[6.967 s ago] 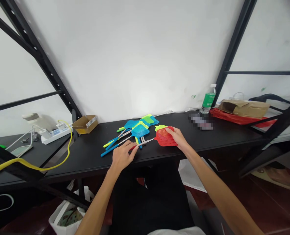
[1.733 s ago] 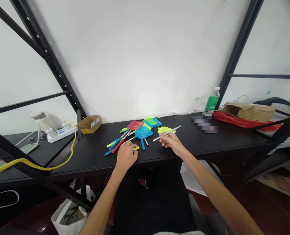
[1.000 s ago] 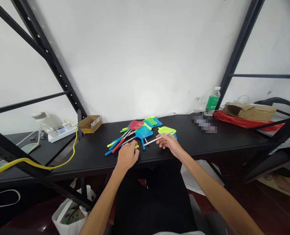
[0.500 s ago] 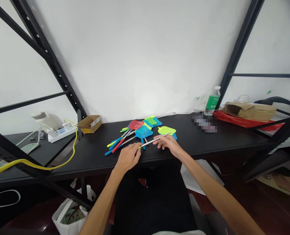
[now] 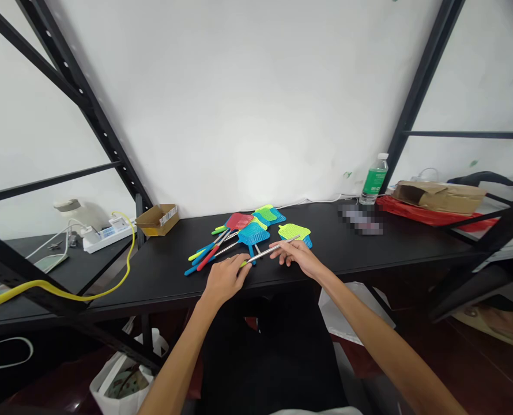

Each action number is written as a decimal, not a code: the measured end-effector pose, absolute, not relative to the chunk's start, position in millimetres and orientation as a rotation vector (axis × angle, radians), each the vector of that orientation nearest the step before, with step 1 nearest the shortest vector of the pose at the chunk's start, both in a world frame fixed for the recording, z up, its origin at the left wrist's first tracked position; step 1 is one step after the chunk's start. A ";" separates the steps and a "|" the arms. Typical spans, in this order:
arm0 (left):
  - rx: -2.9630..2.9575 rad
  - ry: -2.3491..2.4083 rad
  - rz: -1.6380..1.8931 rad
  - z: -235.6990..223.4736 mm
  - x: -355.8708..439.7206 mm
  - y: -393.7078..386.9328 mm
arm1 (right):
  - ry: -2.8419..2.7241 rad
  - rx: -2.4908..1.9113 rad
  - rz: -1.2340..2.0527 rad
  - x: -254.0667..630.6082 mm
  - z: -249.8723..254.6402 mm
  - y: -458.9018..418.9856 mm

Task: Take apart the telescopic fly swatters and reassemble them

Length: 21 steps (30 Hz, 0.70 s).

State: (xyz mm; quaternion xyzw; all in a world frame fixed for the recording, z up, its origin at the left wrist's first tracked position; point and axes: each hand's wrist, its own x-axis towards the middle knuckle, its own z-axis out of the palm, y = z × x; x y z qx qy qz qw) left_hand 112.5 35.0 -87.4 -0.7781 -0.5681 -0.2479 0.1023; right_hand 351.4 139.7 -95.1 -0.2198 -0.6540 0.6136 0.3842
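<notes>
A pile of fly swatters (image 5: 239, 233) in blue, red and yellow-green lies on the black table (image 5: 161, 271). A loose yellow-green swatter head (image 5: 294, 231) rests on a blue one to the pile's right. My right hand (image 5: 297, 257) pinches a thin metal rod (image 5: 267, 252) that slants down toward my left hand. My left hand (image 5: 224, 279) is closed on a small yellow-green handle (image 5: 243, 264) at the rod's lower end, close to the table's front edge.
A small cardboard box (image 5: 157, 219) stands at the table's back left. A green-labelled water bottle (image 5: 374, 178), a brown cardboard package (image 5: 438, 196) on red material sit at the right. A power strip (image 5: 105, 233) and yellow cable (image 5: 66, 288) lie left. Black rack posts frame both sides.
Seven seconds ago I held a complete red swatter; it now lies in the pile. Over the last second the rod came down and its lower end met the handle in my left hand.
</notes>
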 end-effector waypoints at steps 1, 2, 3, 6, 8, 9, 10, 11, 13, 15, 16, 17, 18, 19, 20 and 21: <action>-2.299 -1.669 -0.743 -87.6 112.0 35.2 | -1.664 -0.562 1.565 351.4 -95.1 139.4; -2.303 -1.662 -0.752 -87.9 111.5 35.5 | -1.662 -0.565 1.566 351.4 -95.1 139.1; -2.308 -1.657 -0.757 -88.0 111.0 35.6 | -1.660 -0.570 1.564 351.4 -95.2 138.9; -2.313 -1.650 -0.766 -88.3 110.4 35.5 | -1.664 -0.577 1.555 351.2 -95.6 138.8; -2.314 -1.647 -0.777 -88.3 110.5 34.9 | -1.671 -0.580 1.545 351.0 -96.1 139.1; -2.317 -1.644 -0.784 -88.2 110.6 34.5 | -1.675 -0.583 1.536 350.8 -96.4 139.2; -2.322 -1.640 -0.792 -88.0 110.8 34.1 | -1.679 -0.586 1.525 350.6 -96.8 139.3; -2.326 -1.636 -0.803 -87.8 110.9 33.7 | -1.684 -0.589 1.511 350.4 -97.0 139.3; -2.330 -1.631 -0.830 -87.2 111.2 33.1 | -1.705 -0.600 1.472 349.9 -97.4 139.0; -2.330 -1.629 -0.855 -86.5 111.4 32.8 | -1.741 -0.613 1.420 349.4 -97.4 138.5; -2.330 -1.628 -0.863 -86.1 111.5 32.8 | -1.759 -0.620 1.397 349.2 -97.2 138.3; -2.330 -1.627 -0.869 -85.7 111.6 32.7 | -1.774 -0.625 1.381 349.1 -97.1 138.1; -2.331 -1.625 -0.873 -85.4 111.7 32.7 | -1.784 -0.627 1.371 348.9 -97.1 138.0; -2.331 -1.620 -0.878 -85.2 111.7 32.7 | -1.790 -0.627 1.366 348.8 -97.1 138.0; -2.330 -1.613 -0.884 -85.2 111.7 32.6 | -1.794 -0.628 1.362 348.8 -97.3 138.2; -2.332 -1.605 -0.889 -85.3 111.6 32.6 | -1.797 -0.629 1.360 348.8 -97.5 138.4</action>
